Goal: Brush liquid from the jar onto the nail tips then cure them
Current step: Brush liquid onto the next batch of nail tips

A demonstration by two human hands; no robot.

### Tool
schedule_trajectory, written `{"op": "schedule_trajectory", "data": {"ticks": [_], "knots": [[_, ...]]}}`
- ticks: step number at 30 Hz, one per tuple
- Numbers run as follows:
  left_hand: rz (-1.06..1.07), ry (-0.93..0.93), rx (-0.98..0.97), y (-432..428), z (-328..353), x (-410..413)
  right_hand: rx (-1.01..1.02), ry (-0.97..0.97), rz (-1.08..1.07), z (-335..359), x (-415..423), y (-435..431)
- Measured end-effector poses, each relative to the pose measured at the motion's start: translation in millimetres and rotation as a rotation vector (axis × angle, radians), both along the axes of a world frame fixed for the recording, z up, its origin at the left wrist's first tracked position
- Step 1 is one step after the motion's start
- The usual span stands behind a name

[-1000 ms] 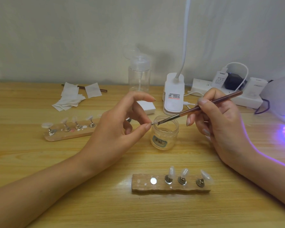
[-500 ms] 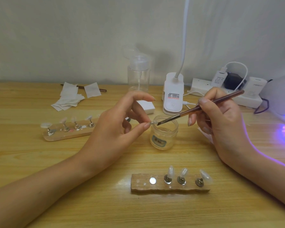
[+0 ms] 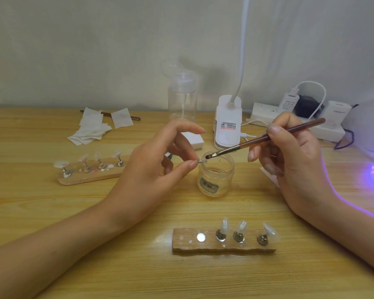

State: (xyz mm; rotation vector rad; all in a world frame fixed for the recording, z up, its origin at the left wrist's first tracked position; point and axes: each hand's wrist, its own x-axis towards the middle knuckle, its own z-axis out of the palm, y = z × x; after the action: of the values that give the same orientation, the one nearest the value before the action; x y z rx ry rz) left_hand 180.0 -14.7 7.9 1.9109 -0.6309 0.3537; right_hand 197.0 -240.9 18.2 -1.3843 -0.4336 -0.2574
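Note:
My left hand (image 3: 151, 169) pinches a small nail tip on its stand (image 3: 202, 161) between thumb and fingertip, just over the left rim of the open glass jar (image 3: 215, 180). My right hand (image 3: 289, 152) grips a brown-handled brush (image 3: 263, 139); its bristles touch the held nail tip above the jar. In front, a wooden holder (image 3: 224, 244) carries three clear nail tips (image 3: 241, 228) on metal stands and one bare metal disc. At the right edge the curing lamp (image 3: 371, 130) glows purple.
A second wooden holder (image 3: 91, 174) with several tips lies at the left. Behind it are paper wipes (image 3: 93, 129) and another brush. A clear pump bottle (image 3: 182, 98), a white desk lamp base (image 3: 227, 126) and a power strip (image 3: 298, 119) stand along the back.
The brush tip has lifted slightly and now sits on top of the pinched nail tip. Both hands stay almost still.

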Motion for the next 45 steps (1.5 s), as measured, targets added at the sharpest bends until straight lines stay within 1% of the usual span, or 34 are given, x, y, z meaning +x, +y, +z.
{"op": "schedule_trajectory", "data": {"ticks": [4, 7, 9, 12, 14, 16, 18, 21, 26, 29, 31, 36, 41, 45], "knots": [[-0.011, -0.002, -0.002, -0.3, 0.3, -0.7, -0.049, 0.033, -0.015, -1.7, -0.3, 1.8], [-0.008, -0.013, 0.009, -0.2, 0.4, -0.7, -0.022, 0.052, -0.046, -1.7, 0.8, 0.4], [-0.004, -0.02, 0.017, -0.2, 0.2, -0.6, 0.006, 0.041, -0.023, -0.9, 1.1, -0.4], [0.001, -0.027, 0.022, 0.0, -0.1, -0.5, -0.025, 0.045, 0.017, -1.8, 0.9, 0.4], [0.006, -0.029, 0.023, 0.1, -0.2, -0.3, -0.054, 0.074, -0.015, -2.6, 1.5, 0.9], [0.007, -0.031, 0.023, -0.3, -0.2, -0.5, -0.036, 0.092, -0.047, -2.9, 2.5, -0.2], [0.009, -0.04, 0.029, -0.7, 0.0, -0.6, 0.0, 0.072, -0.027, -2.1, 2.7, -1.3], [0.006, -0.046, 0.032, -0.2, 0.0, -0.5, -0.014, 0.036, 0.035, -1.8, 1.5, 0.2], [-0.002, -0.048, 0.032, 0.0, 0.4, -1.1, -0.033, 0.08, -0.04, -1.9, 2.3, 0.9], [-0.009, -0.053, 0.036, -0.1, 0.6, -1.3, 0.001, 0.058, 0.002, -1.6, 2.8, 0.2], [-0.005, -0.053, 0.034, -0.2, 0.7, -1.3, -0.014, 0.051, 0.034, -1.2, 1.5, 1.8], [-0.004, -0.053, 0.038, -0.4, 0.8, -1.8, -0.023, 0.096, -0.028, 0.6, 0.6, 1.6], [0.001, -0.061, 0.038, -1.3, 1.9, -2.6, -0.019, 0.06, 0.023, 0.0, 0.2, 1.8], [0.001, -0.056, 0.038, -0.9, 1.7, -2.6, -0.027, 0.093, -0.027, 0.2, 0.8, 1.7]]}}
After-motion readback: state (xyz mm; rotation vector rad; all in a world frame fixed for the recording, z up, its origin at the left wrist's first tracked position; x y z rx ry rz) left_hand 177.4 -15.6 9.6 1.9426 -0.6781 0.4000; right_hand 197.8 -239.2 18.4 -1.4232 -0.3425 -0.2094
